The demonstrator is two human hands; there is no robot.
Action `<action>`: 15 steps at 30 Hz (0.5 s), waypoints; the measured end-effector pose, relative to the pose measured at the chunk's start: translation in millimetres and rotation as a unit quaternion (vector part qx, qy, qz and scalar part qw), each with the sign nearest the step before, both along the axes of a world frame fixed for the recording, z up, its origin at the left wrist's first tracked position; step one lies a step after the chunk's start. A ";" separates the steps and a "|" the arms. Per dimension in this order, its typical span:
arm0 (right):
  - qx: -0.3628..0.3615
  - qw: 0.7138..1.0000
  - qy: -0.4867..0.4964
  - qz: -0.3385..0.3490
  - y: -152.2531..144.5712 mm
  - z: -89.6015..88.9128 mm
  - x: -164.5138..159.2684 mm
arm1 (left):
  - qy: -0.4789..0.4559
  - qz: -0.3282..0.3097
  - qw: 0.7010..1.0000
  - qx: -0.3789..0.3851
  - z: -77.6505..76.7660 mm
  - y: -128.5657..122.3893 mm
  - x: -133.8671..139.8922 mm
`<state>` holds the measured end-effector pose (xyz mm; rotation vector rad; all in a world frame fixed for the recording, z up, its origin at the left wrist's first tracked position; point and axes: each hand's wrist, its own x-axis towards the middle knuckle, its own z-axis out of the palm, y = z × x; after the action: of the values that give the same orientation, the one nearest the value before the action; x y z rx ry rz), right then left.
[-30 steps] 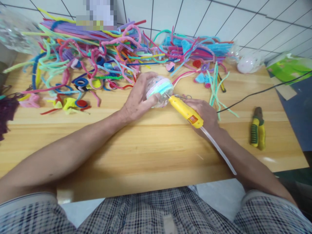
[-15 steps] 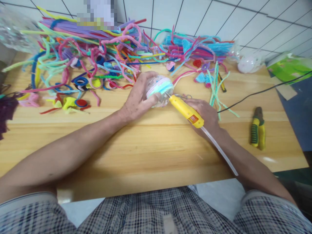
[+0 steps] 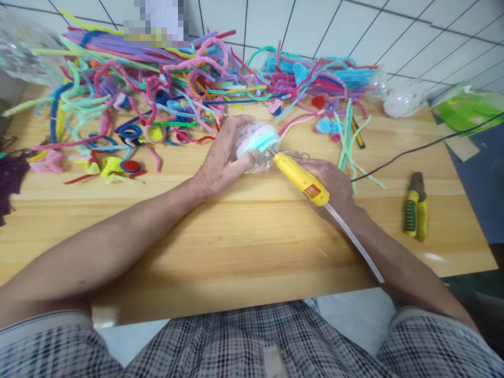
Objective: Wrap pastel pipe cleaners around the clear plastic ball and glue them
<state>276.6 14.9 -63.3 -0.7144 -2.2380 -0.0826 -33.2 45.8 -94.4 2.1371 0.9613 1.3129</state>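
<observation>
Transparent ball is held near the middle of the counter, whose wood surface is smooth and pale. Inside or on the ball, soft bands of pink, white and light blue can be seen; which of the two, I cannot tell. The left hand comes from 8 o'clock of the ball, with its fingers clamped around the curved side. The right hand, at 4 o'clock, has its fingers closed on a yellow plastic glue gun. From the rear of this tool comes a straight, milky glue stick. The thin metal tip points at the ball's edge, but whether it touches is hard to see. The handle and most right fingers are hidden behind the tool's body, and the underside of the ball cannot be seen.

From 9 to 1 o'clock, fuzzy stems of many colours lie tangled, curled or bundled. Mint stems cross at 3 o'clock; farther out, slightly below 3, rest pliers with ribbed handles. A dark purple thing at 9 o'clock is cut off by the border, and an object toward 11 is blurred into squares.
</observation>
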 end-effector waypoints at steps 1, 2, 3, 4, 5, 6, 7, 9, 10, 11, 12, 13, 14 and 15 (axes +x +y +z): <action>-0.004 1.000 0.000 -0.001 -0.2 0.0 -0.2 | 0.002 0.002 1.000 -0.003 0.0 -0.3 0.3; -0.003 1.000 -0.002 -0.001 -0.5 0.4 -0.7 | 0.002 0.004 1.000 -0.003 -0.2 -0.4 0.5; 0.004 1.000 -0.005 0.001 -0.8 1.1 -1.5 | -0.001 0.004 1.000 -0.001 -0.7 -0.1 0.8; 0.013 1.000 -0.009 0.004 -1.2 2.2 -2.4 | -0.005 0.004 1.000 0.002 -1.4 0.4 1.1; 0.021 1.000 -0.016 0.005 -1.5 3.3 -3.3 | -0.012 0.004 1.000 0.006 -2.2 1.0 1.3; 0.028 0.999 -0.022 0.006 -1.7 4.3 -4.0 | -0.017 0.005 1.000 0.011 -2.8 1.6 1.6; 0.031 0.999 -0.028 0.007 -1.8 5.1 -4.5 | -0.020 0.006 1.000 0.014 -3.2 1.9 1.9; 0.030 0.999 -0.034 0.008 -1.6 5.5 -4.5 | -0.021 0.008 1.000 0.009 -2.5 1.3 2.5; 0.028 0.999 -0.031 0.007 -1.4 5.2 -4.0 | -0.021 0.010 1.000 0.002 -1.6 0.4 2.7; 0.027 0.999 -0.024 0.007 -1.1 4.7 -3.4 | -0.019 0.010 1.000 -0.006 -0.4 -0.7 2.8; 0.026 0.999 -0.016 0.006 -0.8 4.2 -2.6 | -0.018 0.010 1.000 -0.014 0.8 -1.8 2.8; 0.024 1.000 -0.012 0.005 -0.5 3.8 -2.0 | -0.016 0.010 1.000 -0.020 1.8 -2.8 2.7; 0.024 1.000 -0.010 0.004 -0.3 3.5 -1.5 | -0.013 0.009 1.000 -0.022 2.4 -3.4 2.5; 0.024 1.000 -0.011 0.005 -0.3 3.5 -1.3 | -0.011 0.009 1.000 -0.023 2.5 -3.6 2.3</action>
<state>275.3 14.6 -59.8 -0.6800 -2.2536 -0.1390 -30.9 42.2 -91.9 2.0793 0.9938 1.3078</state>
